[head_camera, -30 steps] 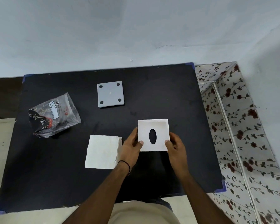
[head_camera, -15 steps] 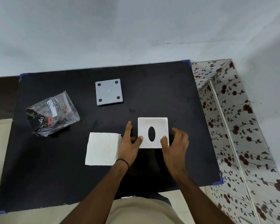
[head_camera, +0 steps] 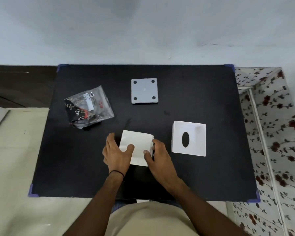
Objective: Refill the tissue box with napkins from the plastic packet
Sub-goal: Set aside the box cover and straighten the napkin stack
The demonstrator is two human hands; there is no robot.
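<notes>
1. Left hand [head_camera: 116, 154] sits at the lower centre of the frame with its fingers spread along the left edge of the napkin stack [head_camera: 137, 143] and its thumb laid on top, clamping that side.
2. Right hand [head_camera: 157, 157] mirrors it on the stack's right edge, fingers curled against the side and thumb pressing on the top sheet. Holding both sides likely keeps the loose sheets squared so they can go into the box as 1 block.
3. Under the hands the stack appears to rest on the black worktop [head_camera: 211, 99]; whether its near edge is raised cannot be told.
4. Just right of the stack, apart from it, the white tissue box shell [head_camera: 188, 139] lies with its open side up. The oval dispensing slot shows through its floor, so the shell is turned upside down, ready to take napkins from above.
5. At the upper centre, well apart, the grey base plate [head_camera: 144, 91] lies flat with 4 dark pads showing, set out of the way until the box needs closing.
6. In the upper left of the worktop the plastic packet [head_camera: 88, 107] lies crumpled and seemingly emptied.
7. Judged from this layout, the step in hand is moving the stack into the shell.
</notes>
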